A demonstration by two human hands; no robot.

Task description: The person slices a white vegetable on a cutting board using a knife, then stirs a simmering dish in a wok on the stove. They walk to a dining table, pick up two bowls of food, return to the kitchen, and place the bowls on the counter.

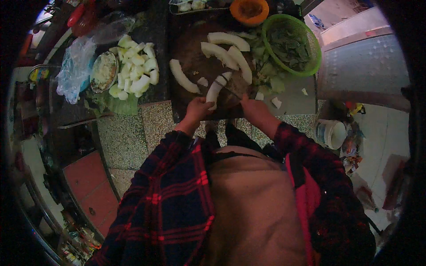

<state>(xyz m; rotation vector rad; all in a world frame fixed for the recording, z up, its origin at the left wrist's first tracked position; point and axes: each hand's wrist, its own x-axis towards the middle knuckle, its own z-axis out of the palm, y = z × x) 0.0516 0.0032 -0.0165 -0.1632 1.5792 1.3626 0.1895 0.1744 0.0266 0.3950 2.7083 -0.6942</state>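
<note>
My left hand [199,109] grips the near end of a curved slice of pale melon or gourd [214,89] on the dark cutting board [186,36]. A knife [230,89] is in my right hand [254,108], its narrow blade lying across the upper part of that slice. Another curved slice [183,77] rests to the left, with a small cut piece [202,81] between the two. Several more slices [229,40] lie farther back on the board. Part of the knife's handle is hidden in my fingers.
Pale cut chunks [134,68] are heaped at the left, beside a bowl of chopped food [104,71] and a crumpled plastic bag [76,68]. A green basket of leaves [291,45] stands at the back right, near a halved orange pumpkin [249,11]. A white bucket [333,134] is on the right.
</note>
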